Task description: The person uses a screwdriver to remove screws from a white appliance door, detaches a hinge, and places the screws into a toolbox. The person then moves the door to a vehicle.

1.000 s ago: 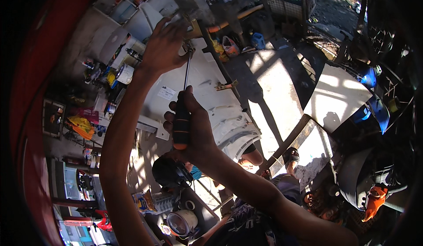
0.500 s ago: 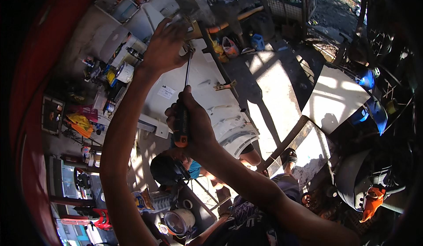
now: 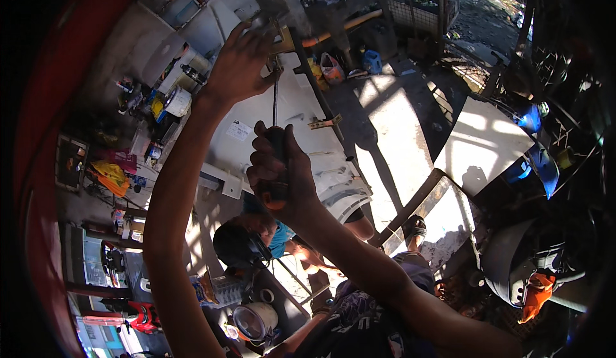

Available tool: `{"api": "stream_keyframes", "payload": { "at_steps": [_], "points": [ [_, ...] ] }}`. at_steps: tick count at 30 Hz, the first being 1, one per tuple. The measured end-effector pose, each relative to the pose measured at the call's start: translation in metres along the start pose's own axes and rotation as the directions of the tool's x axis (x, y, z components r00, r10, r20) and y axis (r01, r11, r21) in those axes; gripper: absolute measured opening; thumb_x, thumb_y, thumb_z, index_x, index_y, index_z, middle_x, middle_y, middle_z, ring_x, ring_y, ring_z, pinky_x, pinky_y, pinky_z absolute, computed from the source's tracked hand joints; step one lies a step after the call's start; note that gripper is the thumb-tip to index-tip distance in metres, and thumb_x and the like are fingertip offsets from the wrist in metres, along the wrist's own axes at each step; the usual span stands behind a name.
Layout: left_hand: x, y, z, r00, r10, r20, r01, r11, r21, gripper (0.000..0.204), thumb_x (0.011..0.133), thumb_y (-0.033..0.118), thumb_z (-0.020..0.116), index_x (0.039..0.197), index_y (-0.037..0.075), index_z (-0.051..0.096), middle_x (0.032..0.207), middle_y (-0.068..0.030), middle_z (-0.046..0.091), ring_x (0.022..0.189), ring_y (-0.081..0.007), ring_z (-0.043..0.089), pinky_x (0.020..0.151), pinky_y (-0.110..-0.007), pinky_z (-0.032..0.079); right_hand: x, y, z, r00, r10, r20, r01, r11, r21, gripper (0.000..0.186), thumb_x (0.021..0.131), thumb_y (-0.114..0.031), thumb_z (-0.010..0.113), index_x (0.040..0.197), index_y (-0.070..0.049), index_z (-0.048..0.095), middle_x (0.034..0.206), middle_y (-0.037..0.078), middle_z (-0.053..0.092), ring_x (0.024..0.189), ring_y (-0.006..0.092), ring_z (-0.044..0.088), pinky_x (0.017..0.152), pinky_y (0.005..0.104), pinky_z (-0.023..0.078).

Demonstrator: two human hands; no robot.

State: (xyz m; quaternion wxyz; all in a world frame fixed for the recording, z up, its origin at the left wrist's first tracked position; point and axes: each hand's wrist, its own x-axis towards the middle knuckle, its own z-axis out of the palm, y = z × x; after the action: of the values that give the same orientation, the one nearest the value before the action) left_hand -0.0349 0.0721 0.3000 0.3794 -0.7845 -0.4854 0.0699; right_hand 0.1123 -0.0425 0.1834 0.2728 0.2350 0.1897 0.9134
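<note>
My right hand (image 3: pixel 282 175) is wrapped round the black and orange handle of a screwdriver (image 3: pixel 275 104). Its long shaft points up, away from me, to a small metal fitting at the edge of a large off-white panel (image 3: pixel 301 104). There my left hand (image 3: pixel 244 63) reaches over a brass-coloured bracket (image 3: pixel 282 42), its thumb beside the screwdriver's tip. The left fingers seem to grip the bracket, though their ends are in shadow. Lower on the same edge sits a similar bracket (image 3: pixel 326 122). The exact contact of tip and fitting is too small to tell.
Below the panel crouches another person in a dark cap (image 3: pixel 237 246). A lidded white bucket (image 3: pixel 255 321) stands low in the view. Cluttered shelves with a white tub (image 3: pixel 178 102) line the left. At right lies a pale sheet (image 3: pixel 481 143) beside a blue object (image 3: pixel 544 165).
My right hand has turned on the screwdriver handle, with its fingertips now higher near the shaft. The left hand stays at the bracket. The whole view has shifted slightly.
</note>
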Motion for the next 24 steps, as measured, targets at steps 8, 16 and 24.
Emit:
{"api": "stream_keyframes", "payload": {
  "at_steps": [8,16,24],
  "points": [
    [-0.001,-0.003,0.005,0.985,0.072,-0.157,-0.068,0.997,0.031,0.070,0.077,0.034,0.077,0.130,-0.006,0.055,0.121,-0.0199,0.063,0.119,-0.0311,0.057,0.119,-0.046,0.031,-0.011,-0.005,0.032,0.905,-0.148,-0.400,-0.030,0.913,-0.406,0.042,0.099,-0.047,0.059,0.112,-0.009,0.046,0.086,0.009,0.056,0.065,0.0155,0.058,0.050,0.0241,0.050],
    [-0.004,-0.006,0.018,0.966,0.111,-0.232,-0.087,0.990,0.111,0.075,0.074,0.037,0.079,0.131,-0.003,0.053,0.113,-0.0149,0.064,0.117,-0.0273,0.059,0.119,-0.042,0.031,-0.029,0.016,0.060,0.861,-0.506,-0.051,0.116,0.293,-0.949,0.075,0.087,-0.005,0.070,0.144,-0.008,0.020,0.119,0.019,0.049,0.100,0.0284,0.066,0.068,0.0352,0.058],
    [-0.011,-0.010,0.022,0.970,0.070,-0.231,-0.062,0.997,0.042,0.067,0.074,0.031,0.079,0.129,0.002,0.056,0.126,-0.0168,0.060,0.121,-0.0300,0.057,0.120,-0.044,0.032,-0.038,-0.006,0.054,0.890,0.256,0.378,0.308,-0.948,-0.082,0.045,0.074,-0.009,0.071,0.116,-0.011,0.057,0.124,0.025,0.047,0.090,0.0391,0.068,0.062,0.0425,0.058]
  ]
}}
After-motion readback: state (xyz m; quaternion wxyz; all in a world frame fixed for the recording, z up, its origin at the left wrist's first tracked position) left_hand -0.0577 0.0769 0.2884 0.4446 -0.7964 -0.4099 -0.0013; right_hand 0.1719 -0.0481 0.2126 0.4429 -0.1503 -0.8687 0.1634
